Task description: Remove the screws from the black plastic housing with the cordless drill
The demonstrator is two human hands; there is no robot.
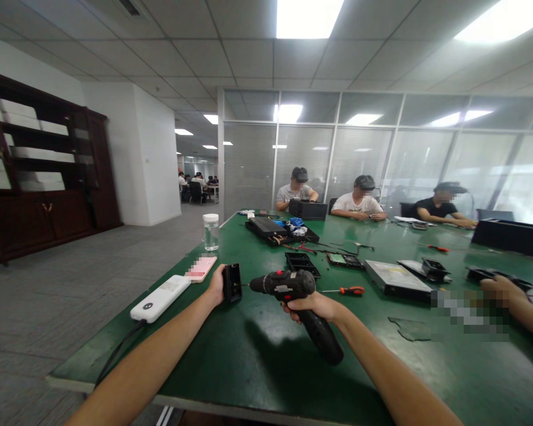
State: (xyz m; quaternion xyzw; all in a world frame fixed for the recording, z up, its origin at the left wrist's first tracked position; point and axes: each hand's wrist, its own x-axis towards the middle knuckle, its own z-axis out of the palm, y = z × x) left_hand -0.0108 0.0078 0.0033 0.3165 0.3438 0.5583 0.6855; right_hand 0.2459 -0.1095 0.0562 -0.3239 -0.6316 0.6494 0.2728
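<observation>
My right hand (pixel 311 306) is wrapped round the grip of a black cordless drill (pixel 284 284), held above the table with its chuck pointing left. My left hand (pixel 217 285) grips a small black plastic housing (pixel 233 283) by its left side, turned up on edge. The drill's thin bit reaches toward the housing's right face; whether the tip touches it I cannot tell. Behind the drill lies a black plastic frame (pixel 302 264) with openings. A screwdriver (pixel 349 290) with an orange and black handle rests just right of the drill.
On the green table (pixel 195 361) stand a white power bank (pixel 160 297), a pink phone (pixel 201 268) and a clear jar (pixel 211 232) at left. A silver disc drive (pixel 397 280) lies right. A co-worker's hand (pixel 501 293) reaches in at far right; several people sit opposite.
</observation>
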